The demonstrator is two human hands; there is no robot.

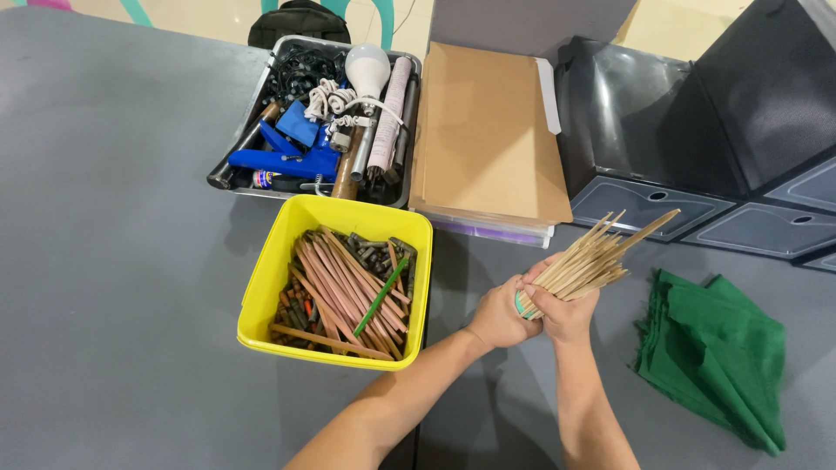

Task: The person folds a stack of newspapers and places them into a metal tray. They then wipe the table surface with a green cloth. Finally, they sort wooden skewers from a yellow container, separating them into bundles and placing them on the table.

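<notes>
Nearest the camera, two bare forearms are seen reaching up from the lower edge over a grey table. A bundle of pale wooden sticks is gripped by both hands just right of centre, above the tabletop. The left hand is wrapped around the lower end of the bundle, fingers curled and pressed together. The right hand is closed over the same end from the other side, fingers folded tight against the sticks; the two hands are touching. A scrap of green is glimpsed between the palms; what it is cannot be told. The stick tips are fanned upward to the right.

Just left of the hands, a yellow tub is noted, filled with plain wooden pencils, one green pencil and small dark stubs. To the right, well apart, a folded green cloth is laid flat.

Farther back, a grey tray is packed with a blue tool, a white bulb and cords. Beside it, a brown cardboard sheet is stacked on a clear box. Dark plastic bins are ranged at far right.
</notes>
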